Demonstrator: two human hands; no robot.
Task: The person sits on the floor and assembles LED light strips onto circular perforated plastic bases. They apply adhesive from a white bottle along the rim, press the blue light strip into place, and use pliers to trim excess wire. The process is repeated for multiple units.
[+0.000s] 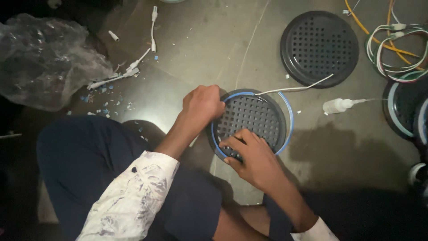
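A person sits on a dark floor (200,49), seen from above, knees apart, working on a round black grille (252,118) that lies flat between the legs. A thin blue strip (290,117) runs around the grille's rim, and a white wire (296,87) leads off from its top edge toward the upper right.

The left hand (202,105) is curled into a loose fist, knuckles up, pressing at the grille's upper left rim where the strip sits; whether it pinches the strip cannot be seen. Its forearm comes up from the lower left in a white patterned sleeve.

The right hand (252,156) lies palm down on the grille's lower edge, fingers spread and unclenched, holding it flat against the floor.

A second grille (319,48) lies well apart at the upper right, with a bundle of coloured wires (392,49) beside it. A small white bottle (339,105) lies on its side just right of the work. Clear plastic wrap (42,58) and white connectors (116,76) sit at the upper left.
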